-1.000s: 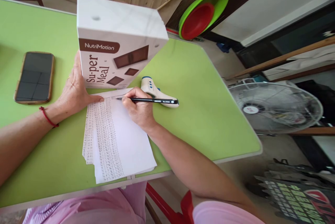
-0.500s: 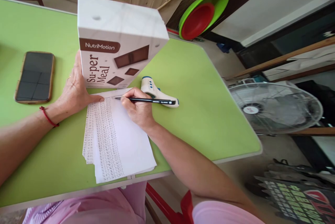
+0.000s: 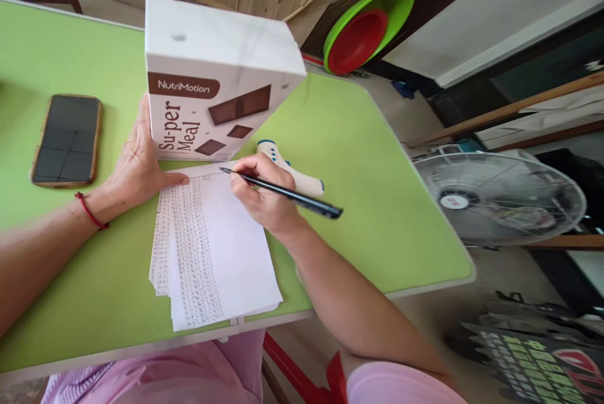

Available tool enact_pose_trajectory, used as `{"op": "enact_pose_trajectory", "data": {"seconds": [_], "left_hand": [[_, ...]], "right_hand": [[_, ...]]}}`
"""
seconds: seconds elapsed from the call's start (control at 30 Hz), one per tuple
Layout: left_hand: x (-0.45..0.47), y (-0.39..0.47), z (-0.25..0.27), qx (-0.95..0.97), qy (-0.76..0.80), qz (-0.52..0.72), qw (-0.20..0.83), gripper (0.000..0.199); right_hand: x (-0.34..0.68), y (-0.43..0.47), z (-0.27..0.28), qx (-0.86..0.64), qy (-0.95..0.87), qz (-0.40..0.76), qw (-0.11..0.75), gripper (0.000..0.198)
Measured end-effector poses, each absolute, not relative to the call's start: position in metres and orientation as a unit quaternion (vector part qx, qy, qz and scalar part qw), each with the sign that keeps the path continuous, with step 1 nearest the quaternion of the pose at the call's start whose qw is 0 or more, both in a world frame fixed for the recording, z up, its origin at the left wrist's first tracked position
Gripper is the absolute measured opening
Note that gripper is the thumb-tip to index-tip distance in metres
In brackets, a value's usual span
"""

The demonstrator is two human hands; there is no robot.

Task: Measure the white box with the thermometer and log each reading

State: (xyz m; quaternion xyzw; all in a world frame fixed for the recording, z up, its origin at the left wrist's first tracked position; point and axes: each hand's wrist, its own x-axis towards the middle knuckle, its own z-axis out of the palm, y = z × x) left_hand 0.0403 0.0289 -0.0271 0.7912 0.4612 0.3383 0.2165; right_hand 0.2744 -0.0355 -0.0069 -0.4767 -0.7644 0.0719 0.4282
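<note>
In my right hand (image 3: pixel 264 193) is a black pen (image 3: pixel 302 199), pinched between thumb and fingers. Its tip points left, close to the upper part of a sheet of white paper (image 3: pixel 240 253) bearing rows of handwriting on its left side. My left hand (image 3: pixel 141 165) is open, the thumb stretched over the paper's top left corner and the fingers along the left side of a white NutriMotion box (image 3: pixel 226 45); some fingertips are hidden by it. The box stands upright just beyond the paper. Partly behind my right hand lies a white and blue infrared thermometer (image 3: pixel 306 184).
A smartphone (image 3: pixel 67 140) in a brown-edged case lies on the green table (image 3: pixel 377 202), left of my left hand. Beyond the right table edge are a fan (image 3: pixel 500 199) and printed bags (image 3: pixel 533 353). Green (image 3: pixel 401 4) and red basins (image 3: pixel 356 42) sit past the far edge.
My right hand has shifted slightly right, and the pen now slants with its back end lower and nearer me. My left hand keeps its place on the paper and box.
</note>
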Motion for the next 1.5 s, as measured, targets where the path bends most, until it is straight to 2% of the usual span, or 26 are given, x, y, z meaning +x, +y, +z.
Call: {"op": "enact_pose_trajectory", "data": {"seconds": [0.2, 0.33, 0.43, 0.6, 0.87, 1.0, 1.07, 1.13, 1.2, 1.3, 1.4, 1.5], "left_hand": [[0.04, 0.028, -0.026, 0.79, 0.463, 0.333, 0.225, 0.12], [0.039, 0.028, -0.024, 0.785, 0.464, 0.339, 0.231, 0.118], [0.039, 0.028, -0.023, 0.782, 0.466, 0.342, 0.236, 0.119], [0.039, 0.028, -0.025, 0.781, 0.458, 0.355, 0.233, 0.117], [0.039, 0.029, -0.02, 0.773, 0.468, 0.36, 0.233, 0.114], [0.039, 0.031, -0.01, 0.765, 0.45, 0.392, 0.241, 0.101], [0.039, 0.032, -0.006, 0.762, 0.443, 0.397, 0.256, 0.093], [0.039, 0.033, -0.005, 0.758, 0.448, 0.394, 0.262, 0.083], [0.039, 0.033, -0.004, 0.753, 0.459, 0.394, 0.259, 0.074], [0.04, 0.031, -0.001, 0.742, 0.458, 0.41, 0.267, 0.065], [0.042, 0.028, 0.003, 0.734, 0.448, 0.419, 0.291, 0.062], [0.043, 0.026, 0.006, 0.743, 0.446, 0.41, 0.284, 0.065]], "right_hand": [[0.293, -0.045, 0.015, -0.456, -0.865, -0.154, 0.14, 0.023], [0.289, -0.055, 0.021, -0.49, -0.86, -0.14, -0.025, 0.029], [0.281, -0.062, 0.025, -0.525, -0.844, -0.086, -0.069, 0.031], [0.271, -0.071, 0.03, -0.535, -0.84, -0.055, -0.065, 0.035], [0.267, -0.074, 0.029, -0.532, -0.843, -0.058, -0.048, 0.03], [0.287, -0.067, 0.039, -0.54, -0.84, -0.047, -0.023, 0.035], [0.305, -0.058, 0.044, -0.593, -0.803, -0.062, 0.0, 0.034], [0.324, -0.046, 0.046, -0.647, -0.759, -0.065, -0.014, 0.032], [0.339, -0.033, 0.043, -0.676, -0.735, -0.023, -0.05, 0.035], [0.353, -0.019, 0.033, -0.686, -0.723, 0.063, -0.061, 0.023], [0.354, -0.016, 0.027, -0.697, -0.711, 0.081, 0.048, 0.021], [0.341, -0.022, 0.032, -0.682, -0.67, 0.118, 0.268, 0.025]]}}
